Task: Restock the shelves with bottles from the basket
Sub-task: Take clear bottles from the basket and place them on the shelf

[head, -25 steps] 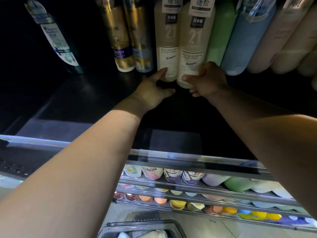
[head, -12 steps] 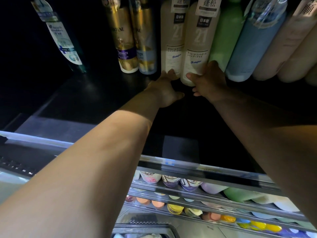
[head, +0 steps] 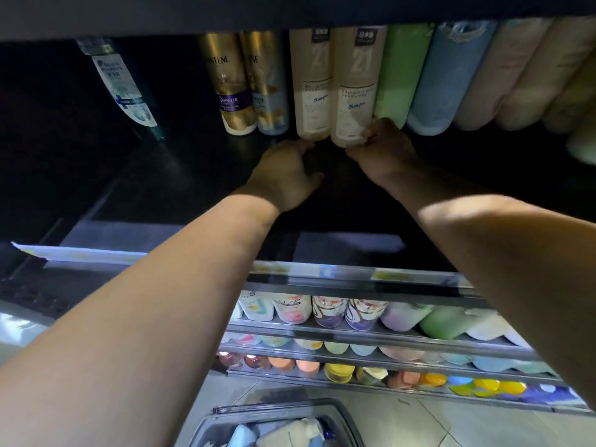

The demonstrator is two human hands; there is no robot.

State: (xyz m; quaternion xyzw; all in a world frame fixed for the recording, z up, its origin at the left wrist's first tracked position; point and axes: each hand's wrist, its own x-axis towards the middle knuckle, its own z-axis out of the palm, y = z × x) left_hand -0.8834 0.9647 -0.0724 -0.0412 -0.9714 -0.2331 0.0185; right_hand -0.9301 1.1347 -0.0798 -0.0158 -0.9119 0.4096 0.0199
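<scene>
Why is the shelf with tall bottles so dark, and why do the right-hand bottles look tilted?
Head view: the black shelf is shadowed by the board above, so the left hand and right hand look dim while the forearms catch light; the wide-angle lens leans the pale pink bottles sideways near the edge.

On the shelf point(head: 193, 175), bottles point(head: 351, 85) stand in a row at the back; below, the basket point(head: 206, 425) sits on the floor point(head: 419, 424).

Left hand point(head: 283, 175), right hand point(head: 383, 150) reached deeper; beige bottles point(head: 351, 91) seemingly pushed back.
</scene>
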